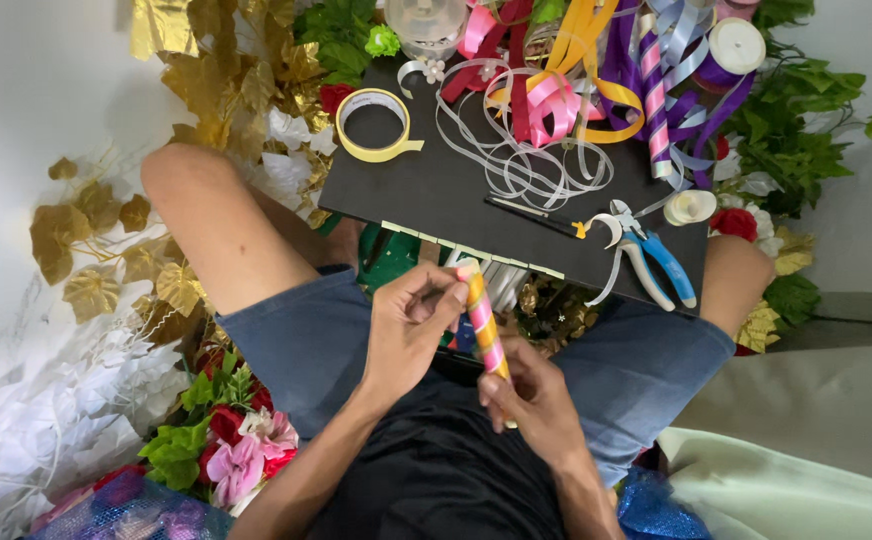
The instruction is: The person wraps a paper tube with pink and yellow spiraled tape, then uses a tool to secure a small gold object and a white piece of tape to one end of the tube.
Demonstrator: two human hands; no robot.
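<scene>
Both my hands hold a slim stick [483,325] wrapped in spiral stripes of pink and yellow ribbon. My left hand [411,325] pinches its upper end with thumb and fingertips. My right hand [531,395] grips its lower end, close to my lap. The stick is tilted slightly, its top near the front edge of a black board [436,190] that rests across my knees.
On the board lie a yellow tape roll [376,125], tangled white ribbon [526,160], pink, red, yellow and purple ribbons [596,70], blue-handled pliers [646,255] and a small white tape roll [689,207]. Gold leaves [106,250], white leaves and artificial flowers [236,440] surround me.
</scene>
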